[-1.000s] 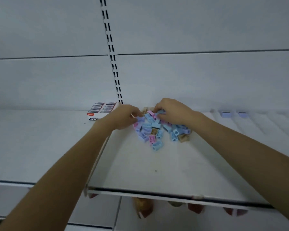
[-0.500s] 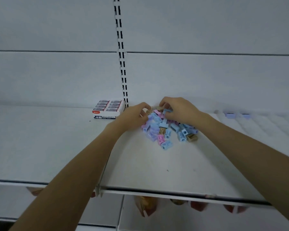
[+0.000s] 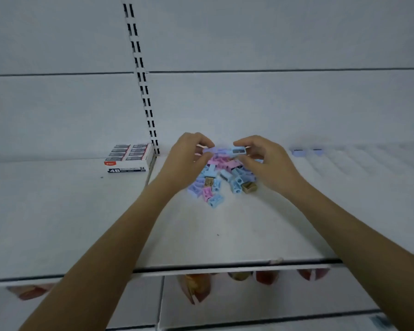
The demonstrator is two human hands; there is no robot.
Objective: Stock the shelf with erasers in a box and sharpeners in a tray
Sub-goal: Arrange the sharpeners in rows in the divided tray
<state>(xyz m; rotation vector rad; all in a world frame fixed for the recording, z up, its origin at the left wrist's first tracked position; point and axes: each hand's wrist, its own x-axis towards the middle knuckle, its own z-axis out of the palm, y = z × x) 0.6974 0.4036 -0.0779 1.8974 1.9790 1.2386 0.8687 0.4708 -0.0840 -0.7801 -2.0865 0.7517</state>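
Observation:
A heap of small blue, pink, lilac and tan sharpeners (image 3: 221, 181) lies on the white shelf (image 3: 225, 235) near its back. My left hand (image 3: 187, 161) hovers over the heap's left side and pinches a lilac sharpener (image 3: 209, 150). My right hand (image 3: 265, 163) is over the right side and pinches a blue sharpener (image 3: 239, 150) with its blade facing me. A box of erasers (image 3: 129, 158) marked 4B sits to the left, beside the slotted upright. No tray is in view.
A black-slotted upright (image 3: 144, 91) runs up the back panel. Two small lilac pieces (image 3: 306, 152) lie far right on the shelf. Red and orange packets (image 3: 196, 290) hang below the shelf's front edge.
Both hands have lifted from the heap, each now with one sharpener between the fingers. The view has shifted right, so the eraser box shows fully.

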